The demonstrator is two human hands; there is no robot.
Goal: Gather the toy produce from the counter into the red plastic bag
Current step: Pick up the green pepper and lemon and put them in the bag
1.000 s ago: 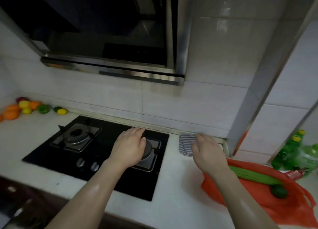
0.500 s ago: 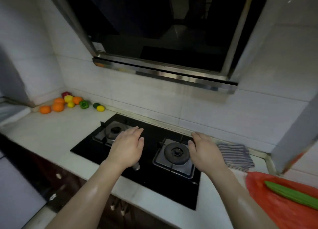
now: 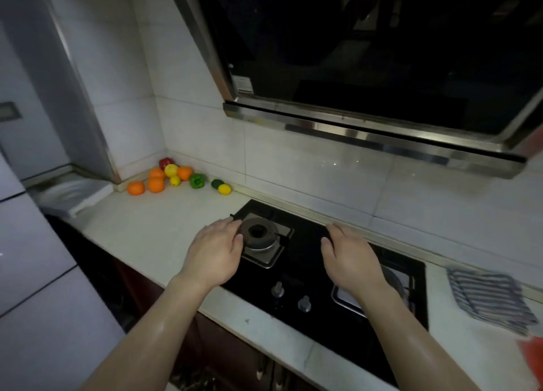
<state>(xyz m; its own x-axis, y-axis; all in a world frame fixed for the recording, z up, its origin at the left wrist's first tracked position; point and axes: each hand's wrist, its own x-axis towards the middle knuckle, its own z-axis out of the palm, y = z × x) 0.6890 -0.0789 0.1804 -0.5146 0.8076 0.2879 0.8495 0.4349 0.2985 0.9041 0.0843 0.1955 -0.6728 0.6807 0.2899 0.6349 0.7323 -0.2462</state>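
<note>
- Over the hob, in the head view, I have both hands out, palms down, holding nothing: the left hand hangs with fingers loosely spread beside the left burner, and the right hand hangs flat over the black glass, partly covering the right burner.
- At the far left corner of the counter, against the tiled wall, sits the toy produce, well apart from both hands: several oranges, a few lemons, something red at the back, a green pepper, and a small dark green piece touching a lemon.
- Taken as a group, the produce forms a loose row whose long axis follows the wall, from the corner toward the hob; the pieces are rounded, so I cannot tell which way any one points.
- At the far right edge only a sliver of the red bag shows, just past a striped cloth; its mouth is out of view.
- I judge this to be the reach for the next pieces: nothing is gripped yet.
- Next move, as I judge it: carry a hand left past the hob to the row, close on the nearest lemon or dark green piece, then bring it right across to the bag.
</note>
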